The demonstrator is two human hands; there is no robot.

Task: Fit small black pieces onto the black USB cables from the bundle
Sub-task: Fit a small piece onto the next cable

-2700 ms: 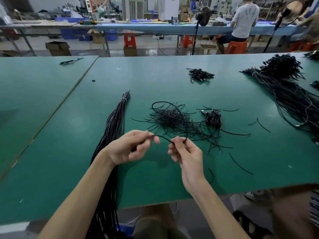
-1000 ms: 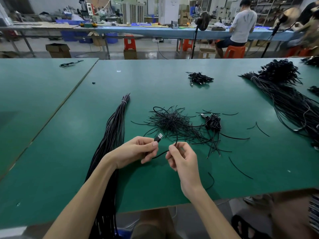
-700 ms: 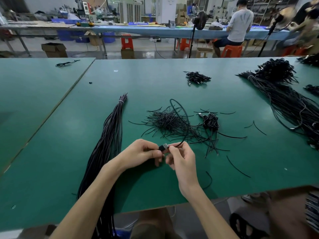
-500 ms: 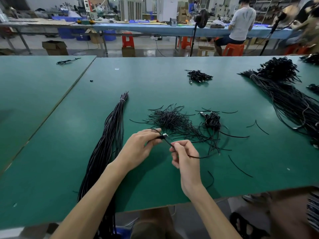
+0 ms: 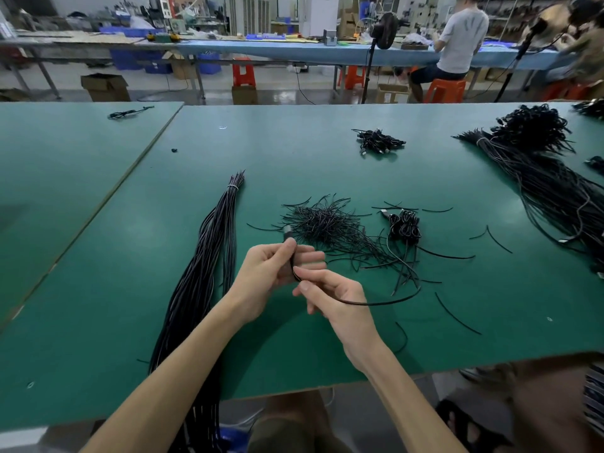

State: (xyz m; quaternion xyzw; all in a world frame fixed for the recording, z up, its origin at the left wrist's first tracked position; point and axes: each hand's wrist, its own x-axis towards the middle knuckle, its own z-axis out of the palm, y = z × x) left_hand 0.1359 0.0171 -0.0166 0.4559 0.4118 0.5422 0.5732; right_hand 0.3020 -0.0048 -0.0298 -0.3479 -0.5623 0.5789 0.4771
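Left hand point(image 5: 268, 269) fingers pinch the USB cable point(image 5: 376, 303) just behind its plug point(image 5: 288, 233), held above the bench point(image 5: 98, 289). Right hand point(image 5: 333, 295) fingers pinch the cord lower down. Cable looks light and limp; grip close to the stiff plug.
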